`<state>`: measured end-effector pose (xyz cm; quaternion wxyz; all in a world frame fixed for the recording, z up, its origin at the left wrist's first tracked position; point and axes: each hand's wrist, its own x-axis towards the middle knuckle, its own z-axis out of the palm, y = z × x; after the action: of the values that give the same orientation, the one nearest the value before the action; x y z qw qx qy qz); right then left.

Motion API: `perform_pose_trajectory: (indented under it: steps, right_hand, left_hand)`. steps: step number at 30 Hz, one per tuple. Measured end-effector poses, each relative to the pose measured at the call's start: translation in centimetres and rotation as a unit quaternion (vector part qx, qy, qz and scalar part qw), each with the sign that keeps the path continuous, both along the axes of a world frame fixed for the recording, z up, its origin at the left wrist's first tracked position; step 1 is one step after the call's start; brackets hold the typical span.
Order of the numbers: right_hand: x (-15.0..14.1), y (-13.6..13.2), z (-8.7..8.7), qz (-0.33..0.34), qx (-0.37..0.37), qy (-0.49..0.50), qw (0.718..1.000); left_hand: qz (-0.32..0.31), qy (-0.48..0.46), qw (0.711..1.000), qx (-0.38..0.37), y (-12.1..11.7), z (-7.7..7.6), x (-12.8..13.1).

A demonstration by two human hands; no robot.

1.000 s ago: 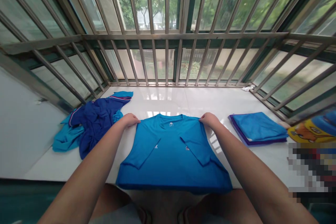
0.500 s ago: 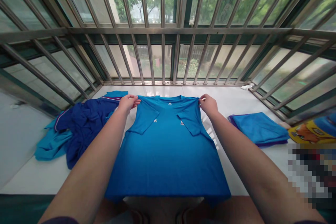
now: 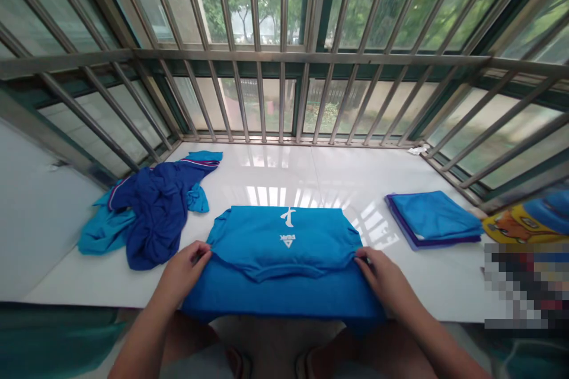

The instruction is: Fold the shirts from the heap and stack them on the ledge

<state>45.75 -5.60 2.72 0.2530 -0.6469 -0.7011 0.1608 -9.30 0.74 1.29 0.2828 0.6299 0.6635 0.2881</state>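
From the head camera, the person leans over a white tiled bench (image 3: 267, 172) set against a window with steel bars (image 3: 284, 12). A bright blue T-shirt (image 3: 284, 254) lies at the near edge of the bench, centred between the hands. It is doubled over on itself, with the upper layer resting on the lower one and a white logo showing upside down. The sleeves cannot be made out. The left hand (image 3: 180, 272) and right hand (image 3: 382, 281) sit at opposite ends of the upper layer's curved edge. Their fingers (image 3: 198, 251) are curled and close together, pinching the cloth there.

To the left, well apart from the left hand, lies a crumpled heap of navy and teal clothes (image 3: 155, 207), unfolded. To the right, a neat flat stack of folded blue cloth with a purple layer (image 3: 431, 216) sits squared up. Beyond it is a yellow cartoon-printed item (image 3: 518, 225), partly cut off by the frame. So the stack is finished, the T-shirt is part-folded, and the heap is untouched by any folding.
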Motion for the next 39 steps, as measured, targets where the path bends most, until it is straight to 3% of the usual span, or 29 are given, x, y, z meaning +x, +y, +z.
perform_pose_trajectory:
  steps: [3,8,11,14,17,19,21,23,24,28,33,36,39]
  right_hand:
    - [-0.6,-1.1,-1.2,0.046,0.021,-0.065,0.997]
    - [-2.0,1.0,-0.4,-0.041,0.029,-0.139,0.989]
    - [-4.1,3.0,0.0,-0.054,0.033,-0.184,0.981]
    - [-6.6,4.9,-0.2,0.000,0.051,-0.207,0.977]
    - [-7.8,6.7,-0.8,0.071,0.006,-0.229,0.971]
    - [-7.2,7.7,-1.2,0.056,-0.050,-0.251,0.965]
    - [-5.9,8.3,-1.4,0.001,-0.080,-0.264,0.961]
    - [-4.3,8.7,-1.5,-0.045,-0.072,-0.264,0.961]
    - [-3.7,8.7,-1.6,-0.060,-0.061,-0.261,0.962]
    - [-3.2,8.1,-2.3,-0.061,-0.021,-0.245,0.967]
    - [-5.1,7.7,-3.0,-0.015,-0.021,-0.236,0.971]
    - [-4.9,9.2,-1.7,-0.010,-0.048,-0.215,0.975]
    - [-3.1,12.1,0.8,-0.005,-0.074,-0.193,0.978]
  left_hand:
    - [-0.061,0.101,0.992,0.051,-0.6,0.2,-0.4]
    - [-0.038,0.179,0.980,0.085,1.9,1.5,1.3]
    - [-0.074,0.191,0.971,0.126,4.1,1.4,4.2]
    - [-0.165,0.199,0.957,0.134,6.0,0.5,7.4]
    - [-0.217,0.232,0.944,0.094,7.6,-0.5,8.5]
    - [-0.158,0.252,0.952,0.064,8.6,-0.8,7.3]
    - [-0.030,0.255,0.965,0.049,9.6,-0.7,4.7]
    - [0.070,0.236,0.968,0.055,10.4,-0.4,1.7]
    - [0.079,0.224,0.969,0.063,10.6,-0.2,0.2]
    - [-0.055,0.181,0.978,0.092,11.0,0.3,-2.4]
    - [-0.166,0.125,0.970,0.130,12.0,0.6,0.4]
    - [-0.190,0.139,0.966,0.108,13.7,1.2,2.7]
    - [-0.203,0.189,0.960,0.035,16.2,1.9,4.3]
